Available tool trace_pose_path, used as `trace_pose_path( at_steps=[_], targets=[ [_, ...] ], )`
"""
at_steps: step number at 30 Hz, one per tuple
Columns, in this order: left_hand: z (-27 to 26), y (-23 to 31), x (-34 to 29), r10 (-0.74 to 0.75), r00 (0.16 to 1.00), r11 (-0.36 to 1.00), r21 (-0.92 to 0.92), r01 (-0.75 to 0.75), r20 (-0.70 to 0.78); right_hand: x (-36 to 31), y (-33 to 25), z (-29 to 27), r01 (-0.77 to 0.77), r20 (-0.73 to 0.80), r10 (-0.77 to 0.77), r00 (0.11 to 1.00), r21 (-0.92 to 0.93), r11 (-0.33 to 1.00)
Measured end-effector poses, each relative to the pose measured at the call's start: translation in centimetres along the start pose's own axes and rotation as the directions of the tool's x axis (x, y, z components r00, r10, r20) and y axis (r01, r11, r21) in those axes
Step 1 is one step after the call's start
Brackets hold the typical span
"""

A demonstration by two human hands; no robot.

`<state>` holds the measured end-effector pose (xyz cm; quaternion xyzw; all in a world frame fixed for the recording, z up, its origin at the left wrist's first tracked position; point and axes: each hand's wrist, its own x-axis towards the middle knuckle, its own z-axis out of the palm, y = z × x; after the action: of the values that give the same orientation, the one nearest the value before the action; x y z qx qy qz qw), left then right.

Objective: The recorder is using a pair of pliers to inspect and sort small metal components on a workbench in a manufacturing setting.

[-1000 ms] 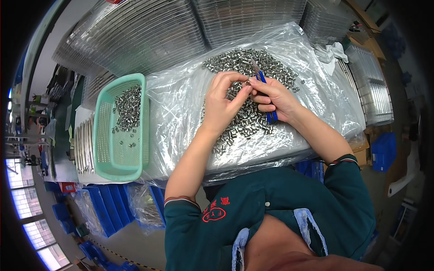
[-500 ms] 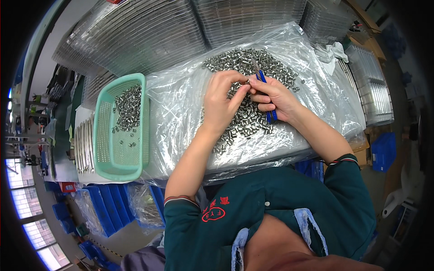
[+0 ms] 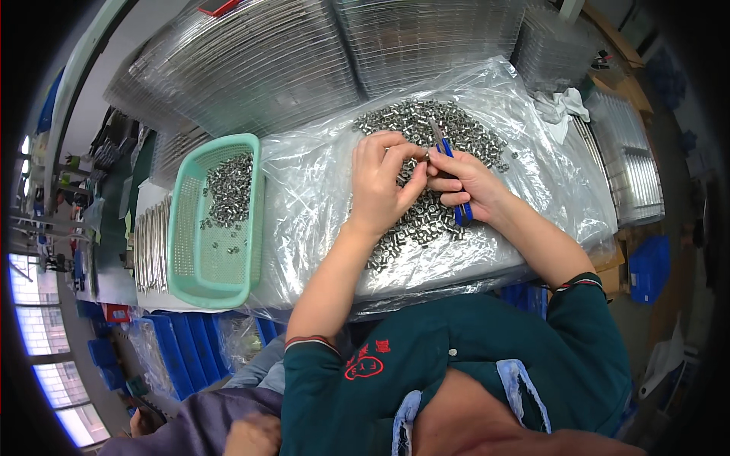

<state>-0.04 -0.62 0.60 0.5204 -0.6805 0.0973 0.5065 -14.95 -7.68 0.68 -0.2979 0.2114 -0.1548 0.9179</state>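
Over a pile of small shiny metal sleeve-like parts (image 3: 426,228), my two hands meet at the fingertips. My left hand (image 3: 382,181) pinches a small metal part (image 3: 427,154) between thumb and forefinger, mostly hidden by the fingers. My right hand (image 3: 475,186) is closed around a blue-handled knife (image 3: 462,216), its slim metal end pointing away from me. The right thumb and forefinger touch or nearly touch the small part. The pile lies on clear plastic sheeting (image 3: 304,197) that covers the table.
A light green plastic basket (image 3: 176,258) on the left contains more small metal parts. Clear stacked trays (image 3: 251,68) line the back, and another stack (image 3: 627,159) is at right. A white cloth (image 3: 559,105) lies back right. Someone's hand (image 3: 255,435) and purple sleeve show at lower left.
The whole view has shifted slightly, with the scene lower and further right. Another person's hand and purple sleeve have come into sight at lower left. My hands keep nearly the same grip.
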Motion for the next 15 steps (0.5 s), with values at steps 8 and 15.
trace_pose_path(
  at_steps=[8,15],
  targets=[
    [0.35,0.07,-0.13,-0.067,0.998,0.988,-0.14,0.066,-0.007,0.08,-0.07,0.05,-0.005,-0.002,0.005,1.0,0.035,0.999],
    [0.52,-0.03,-0.34,-0.118,0.993,0.978,-0.172,0.12,0.019,0.0,-0.1,0.19,-0.003,-0.039,0.005,0.999,0.042,0.999]
  ],
)
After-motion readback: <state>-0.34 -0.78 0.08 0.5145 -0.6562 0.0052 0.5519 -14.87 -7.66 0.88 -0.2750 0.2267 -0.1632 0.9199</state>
